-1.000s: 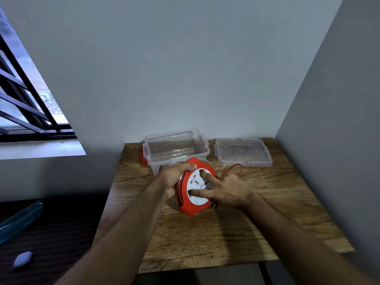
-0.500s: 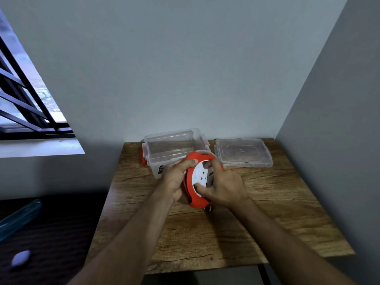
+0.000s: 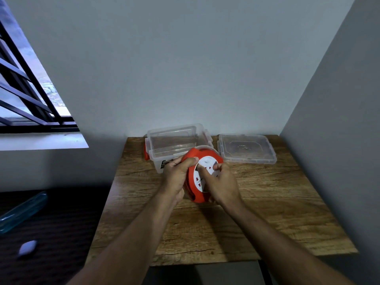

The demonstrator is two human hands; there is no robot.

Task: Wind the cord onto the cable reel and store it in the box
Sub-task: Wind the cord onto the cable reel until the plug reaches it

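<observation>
An orange cable reel [image 3: 193, 157] with a white socket face stands on edge, lifted a little above the wooden table [image 3: 257, 202], just in front of the clear plastic box [image 3: 174, 140]. My left hand [image 3: 176, 175] grips the reel's orange rim from the left. My right hand [image 3: 222, 184] holds the white face and lower right side. No loose cord shows; my right hand hides that side of the reel. The box is open and nothing lies in it.
The box's clear lid [image 3: 246, 149] lies flat to the right of the box at the back of the table. Walls close in behind and on the right. A window [image 3: 30, 99] is on the left, with dark floor and a blue object [image 3: 22, 210] below.
The loop of orange cord seen to the right of the reel a second ago is gone from view. Both hands have moved the reel slightly back toward the box, and my right hand has closed over its face.
</observation>
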